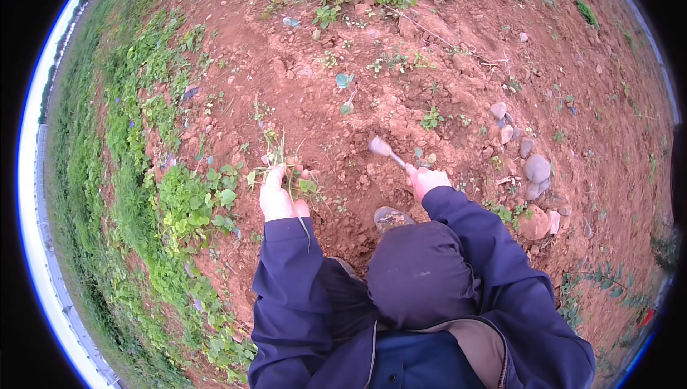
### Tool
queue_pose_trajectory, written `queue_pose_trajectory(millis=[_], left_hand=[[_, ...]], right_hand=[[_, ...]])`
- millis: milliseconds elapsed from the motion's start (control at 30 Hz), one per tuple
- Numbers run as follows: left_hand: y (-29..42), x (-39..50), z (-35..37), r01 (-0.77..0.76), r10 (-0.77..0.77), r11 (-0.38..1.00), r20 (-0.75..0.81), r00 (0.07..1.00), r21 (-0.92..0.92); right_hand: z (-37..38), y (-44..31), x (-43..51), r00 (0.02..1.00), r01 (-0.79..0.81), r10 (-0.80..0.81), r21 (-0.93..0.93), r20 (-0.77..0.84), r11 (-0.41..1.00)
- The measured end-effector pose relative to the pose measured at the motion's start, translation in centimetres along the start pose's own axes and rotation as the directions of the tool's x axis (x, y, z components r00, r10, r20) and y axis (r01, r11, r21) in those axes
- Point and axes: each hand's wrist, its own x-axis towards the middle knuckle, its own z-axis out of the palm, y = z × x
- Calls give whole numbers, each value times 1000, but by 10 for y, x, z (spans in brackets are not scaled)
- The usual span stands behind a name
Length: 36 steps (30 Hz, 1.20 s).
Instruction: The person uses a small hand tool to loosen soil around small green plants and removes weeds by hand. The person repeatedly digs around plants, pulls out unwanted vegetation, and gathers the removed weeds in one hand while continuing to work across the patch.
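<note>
My left hand (pixel 279 196) grips a loose bunch of pulled weeds (pixel 276 147), with thin stems and a few leaves sticking out around the fingers. In my right hand (pixel 426 179) is a small hand trowel (pixel 381 147). Its metal blade is blurred and points up and left over loosened reddish soil (pixel 359 174); whether it touches the ground I cannot tell. The trowel's handle is mostly hidden in my fist. Just beyond that hand stands a small broad-leaved seedling (pixel 425 157). A second young plant (pixel 346 91) with blue-green leaves grows farther ahead.
Rounded stones (pixel 536 169) lie in a line on the right. Dense green weeds (pixel 188 201) cover the ground to the left. My shoe (pixel 392 218) and bent knee (pixel 421 273) are close below my hands. A dry stem (pixel 418 24) crosses the soil ahead.
</note>
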Motion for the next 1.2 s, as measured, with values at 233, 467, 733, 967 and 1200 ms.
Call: queue_pose_trajectory(millis=[233, 467, 733, 967, 1200], left_hand=[[-3, 1, 6, 11, -6, 999, 108, 994, -47], [-4, -3, 9, 78, -60, 991, 163, 985, -107], [-23, -10, 30, 78, -115, 979, 196, 974, 187], [-58, 7, 40, 31, -113, 944, 234, 966, 328], [-84, 26, 49, -58, -125, 794, 257, 958, 606]], right_hand=[[3, 0, -10, 998, 42, -44, 45, 54, 998], [22, 46, -34, 906, -172, 334, 495, -259, 852], [22, 110, -76, 802, -333, 521, 505, -294, 796], [-25, 111, -37, 858, -431, 504, 395, -98, 811], [-79, 123, 0, 900, -433, 427, 267, 84, 861]])
